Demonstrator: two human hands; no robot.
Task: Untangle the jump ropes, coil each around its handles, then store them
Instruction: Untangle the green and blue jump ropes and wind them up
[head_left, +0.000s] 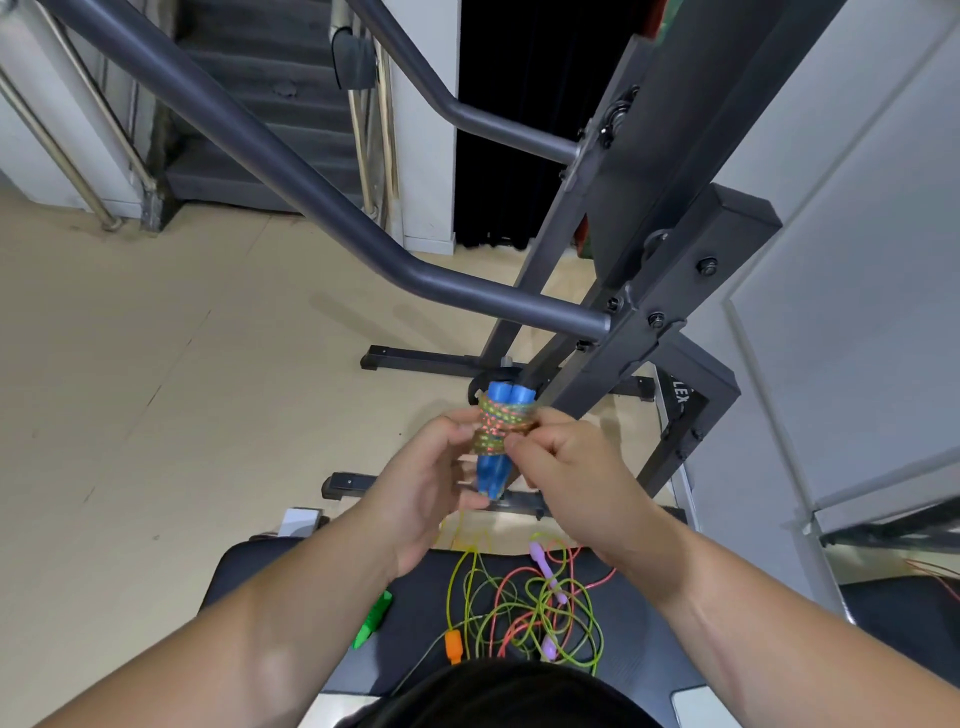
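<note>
Blue handles, two of them side by side and roughly upright, sit between my hands in the air beyond the far edge of the worktop. A multicoloured rope is wound in tight turns around their upper half, leaving the tops and bottoms bare. My left hand wraps the bundle from the left with curled fingers, and my right hand pinches the coil on its right side between thumb and fingertips. On the dark padded worktop below lies a loose tangle of yellow-green and pink cords reaching to its far edge, with two purple handles caught in it. An orange handle lies at the tangle's near left, and a green handle rests at the worktop's left edge. A dark metal frame stands on the beige floor ahead.
</note>
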